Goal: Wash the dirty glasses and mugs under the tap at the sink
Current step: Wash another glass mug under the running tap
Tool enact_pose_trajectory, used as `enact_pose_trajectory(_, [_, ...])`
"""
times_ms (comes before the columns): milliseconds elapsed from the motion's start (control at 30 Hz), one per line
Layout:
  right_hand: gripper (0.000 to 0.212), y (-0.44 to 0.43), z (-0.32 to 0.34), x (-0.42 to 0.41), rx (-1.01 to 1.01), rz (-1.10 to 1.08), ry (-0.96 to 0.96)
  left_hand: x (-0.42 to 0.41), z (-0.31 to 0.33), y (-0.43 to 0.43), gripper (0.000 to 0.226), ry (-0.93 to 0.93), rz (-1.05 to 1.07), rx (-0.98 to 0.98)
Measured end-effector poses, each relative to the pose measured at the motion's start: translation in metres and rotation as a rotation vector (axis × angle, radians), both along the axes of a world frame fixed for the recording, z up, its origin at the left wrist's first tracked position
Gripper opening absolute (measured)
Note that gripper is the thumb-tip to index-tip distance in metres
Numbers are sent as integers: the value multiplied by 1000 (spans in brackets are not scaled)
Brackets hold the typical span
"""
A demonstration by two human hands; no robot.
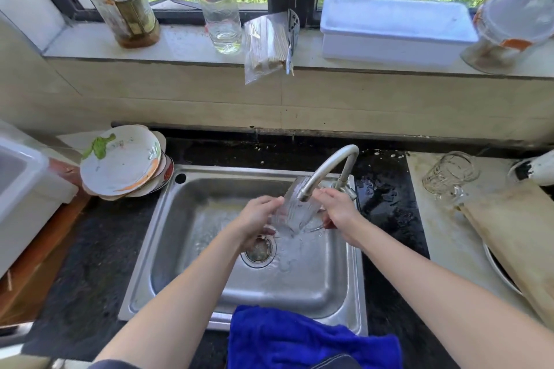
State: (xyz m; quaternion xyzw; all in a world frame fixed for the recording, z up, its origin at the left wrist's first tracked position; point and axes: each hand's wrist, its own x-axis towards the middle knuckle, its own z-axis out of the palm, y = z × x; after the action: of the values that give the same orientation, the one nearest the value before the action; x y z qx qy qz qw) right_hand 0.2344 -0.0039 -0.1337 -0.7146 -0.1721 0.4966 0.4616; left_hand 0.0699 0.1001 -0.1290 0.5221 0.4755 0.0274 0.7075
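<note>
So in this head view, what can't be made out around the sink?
- Clear glass mug: outline blurred by running water; the left hand and right hand cover its sides.
- Steel sink: front rim hidden under the blue cloth.
- Round metal pan: mostly under the wooden board.

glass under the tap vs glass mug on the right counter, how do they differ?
The glass is held by both hands, left hand and right hand, over the sink; the glass mug sits untouched on the counter. The glass is tilted under the running tap and wet; the mug lies on its side away from the water. Both are clear glass.
</note>
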Motion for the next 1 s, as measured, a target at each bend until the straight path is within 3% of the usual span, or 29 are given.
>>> enact_pose_trajectory(100, [38, 1, 4, 8, -78, 146, 20, 9, 14, 13, 33, -52, -107, 202])
enact_pose_trajectory(200, [39, 3, 8, 7, -108, 188, 127, 19, 23, 15, 31, -82, -236, 150])
enact_pose_trajectory(333, [33, -8, 6, 5, -75, 29, 293, 16, 18, 13, 25, -144, -110, -15])
enact_pose_trajectory(433, [32, -13, 4, -2, -73, -11, 247, 18, 6, 8, 25, -112, 74, -40])
enact_pose_trajectory(500, [33, -8, 8, -6, -73, -60, 221, 26, 0, 0, 31, -18, 127, 95])
enact_pose_trajectory(600, [32, 1, 14, -3, -74, -169, 184, 32, -2, -25, 78, -9, -11, 385])
enact_pose_trajectory(667, [33, 0, 14, -2, -72, -172, 111, 33, -9, -32, 90, -20, -92, 500])
enact_pose_trajectory(833, [39, -9, 9, -15, -33, -50, -17, 52, -12, -13, 58, 257, -31, 557])
enact_pose_trajectory(900, [37, -5, 12, -13, -36, -119, -12, 54, -10, -22, 55, 238, -61, 639])
enact_pose_trajectory(1000, [36, -2, 16, -9, -37, -190, 50, 45, -17, -46, 68, 110, -173, 711])
